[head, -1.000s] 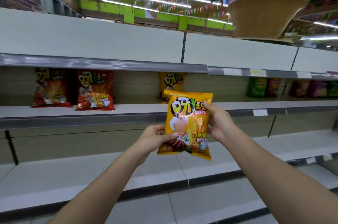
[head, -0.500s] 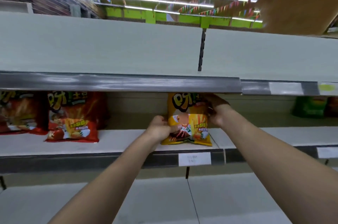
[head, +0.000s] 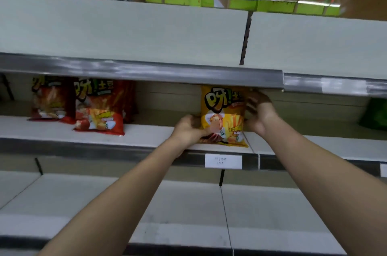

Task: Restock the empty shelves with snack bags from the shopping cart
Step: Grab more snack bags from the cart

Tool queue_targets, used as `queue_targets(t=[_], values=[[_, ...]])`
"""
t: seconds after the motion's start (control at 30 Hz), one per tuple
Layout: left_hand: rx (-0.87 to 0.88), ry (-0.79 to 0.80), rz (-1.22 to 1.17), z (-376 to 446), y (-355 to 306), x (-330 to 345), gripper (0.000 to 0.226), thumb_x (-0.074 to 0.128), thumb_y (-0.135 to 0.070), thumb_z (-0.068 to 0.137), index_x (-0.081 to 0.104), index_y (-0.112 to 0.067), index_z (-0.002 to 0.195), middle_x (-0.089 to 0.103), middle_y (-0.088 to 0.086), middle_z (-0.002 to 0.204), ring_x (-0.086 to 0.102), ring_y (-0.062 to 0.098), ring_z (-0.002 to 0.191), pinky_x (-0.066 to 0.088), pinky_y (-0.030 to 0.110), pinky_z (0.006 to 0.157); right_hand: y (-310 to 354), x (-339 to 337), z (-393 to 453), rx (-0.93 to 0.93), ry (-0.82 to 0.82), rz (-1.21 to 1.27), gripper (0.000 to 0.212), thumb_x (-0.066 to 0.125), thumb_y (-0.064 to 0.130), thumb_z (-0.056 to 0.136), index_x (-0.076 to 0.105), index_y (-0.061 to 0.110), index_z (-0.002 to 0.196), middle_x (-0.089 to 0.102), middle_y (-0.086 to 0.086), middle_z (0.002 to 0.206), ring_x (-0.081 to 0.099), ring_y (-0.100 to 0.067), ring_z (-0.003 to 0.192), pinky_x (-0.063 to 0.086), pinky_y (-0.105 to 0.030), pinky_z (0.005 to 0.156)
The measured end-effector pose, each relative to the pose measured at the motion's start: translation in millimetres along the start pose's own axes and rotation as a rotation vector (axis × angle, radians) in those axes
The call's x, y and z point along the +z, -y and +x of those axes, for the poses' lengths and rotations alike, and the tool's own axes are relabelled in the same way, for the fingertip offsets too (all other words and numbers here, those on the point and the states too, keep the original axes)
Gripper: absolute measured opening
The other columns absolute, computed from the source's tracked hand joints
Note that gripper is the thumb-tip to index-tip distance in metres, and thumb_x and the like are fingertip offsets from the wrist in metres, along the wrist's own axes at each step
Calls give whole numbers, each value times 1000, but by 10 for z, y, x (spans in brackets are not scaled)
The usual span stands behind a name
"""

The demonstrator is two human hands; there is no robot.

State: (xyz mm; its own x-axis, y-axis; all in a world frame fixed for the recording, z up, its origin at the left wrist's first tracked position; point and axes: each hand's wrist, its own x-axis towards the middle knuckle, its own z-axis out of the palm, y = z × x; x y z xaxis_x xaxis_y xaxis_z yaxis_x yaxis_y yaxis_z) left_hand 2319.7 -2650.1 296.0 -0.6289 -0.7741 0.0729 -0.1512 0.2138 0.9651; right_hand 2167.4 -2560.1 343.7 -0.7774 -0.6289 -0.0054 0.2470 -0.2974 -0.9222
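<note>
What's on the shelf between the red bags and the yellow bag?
Nothing: in the head view the shelf is bare between the red bags and the yellow bag, up to the left hand holding it.

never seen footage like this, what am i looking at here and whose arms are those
There is no machine here. A person wears a wide-angle camera on the head, so you see their own two bare arms reaching forward, and the picture bends at the edges.

They stand before store shelves. On the middle shelf the left hand grips the lower left side of a yellow snack bag, and the right hand holds its upper right edge. The bag stands upright with its bottom on the shelf, above a white price tag.

Further left on that shelf stand red snack bags. Something green shows at the far right, too blurred to name. The shelf below shows only bare boards in this view.
</note>
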Motion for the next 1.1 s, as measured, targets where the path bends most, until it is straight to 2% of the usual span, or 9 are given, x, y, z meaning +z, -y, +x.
queue_targets(t=[0.1,0.2,0.27,0.37,0.53,0.73,0.9,1.03,1.1], values=[[79,-223,-10,-429,107,-200,55,74,-23,84,50,-4,129,57,11,127,55,21,119,44,27,99,-184,59,-264,-190,-180,120,18,56,14,82,63,16,99,62,-4,90,59,-21,83,46,-22,58],[95,-402,-39,-1066,359,-600,28,68,-20,88,59,-7,111,62,2,99,60,15,96,50,22,86,-600,400,-722,-220,-93,112,20,60,14,67,55,15,86,58,-7,84,55,-22,71,44,-25,58],[62,-505,-38,-1566,629,-927,19,64,-17,91,61,-6,106,60,-1,86,59,12,83,50,17,74,-963,751,-1188,-110,95,47,8,56,10,78,53,17,80,58,-2,77,50,-16,58,40,-23,51],[-93,-585,-25,-2448,1152,-1405,7,63,-20,91,61,-14,87,64,4,81,63,17,76,53,23,68,-1663,1213,-1926,97,341,-56,23,49,1,90,55,20,78,55,3,71,47,-9,53,42,-22,52],[-454,-836,-153,-4115,2030,-2127,22,52,-3,95,57,-12,75,60,7,70,57,10,53,44,19,48,-2754,1745,-3271,501,681,-199,21,49,0,92,60,16,85,58,-1,78,51,-14,63,49,-27,65],[-766,-1107,-189,-5599,2998,-3002,27,51,-6,97,54,-11,70,57,6,68,53,13,55,44,19,44,-3951,2470,-4613,793,995,-400,14,53,4,93,59,13,83,58,-4,75,57,-13,56,51,-25,55],[-979,-1032,-112,-6238,4090,-3918,25,55,-10,95,57,-7,71,59,11,72,53,23,63,45,34,65,-5275,3073,-5377,908,1136,-664,4,56,14,96,59,15,94,63,-9,101,62,-22,88,56,-38,82],[-1098,-682,-1,-6210,4833,-4451,11,56,-13,93,60,-8,84,55,9,76,52,21,73,40,29,66,-6289,3283,-5723,920,1042,-931,34,52,18,99,50,8,132,59,-13,128,58,-24,105,51,-39,84],[-1113,-450,60,-6103,5099,-4544,13,60,-20,92,64,-8,97,58,11,88,55,23,83,42,30,69,-6583,3255,-5822,898,948,-1095,32,51,18,99,54,5,128,60,-17,126,59,-30,107,48,-39,80]])
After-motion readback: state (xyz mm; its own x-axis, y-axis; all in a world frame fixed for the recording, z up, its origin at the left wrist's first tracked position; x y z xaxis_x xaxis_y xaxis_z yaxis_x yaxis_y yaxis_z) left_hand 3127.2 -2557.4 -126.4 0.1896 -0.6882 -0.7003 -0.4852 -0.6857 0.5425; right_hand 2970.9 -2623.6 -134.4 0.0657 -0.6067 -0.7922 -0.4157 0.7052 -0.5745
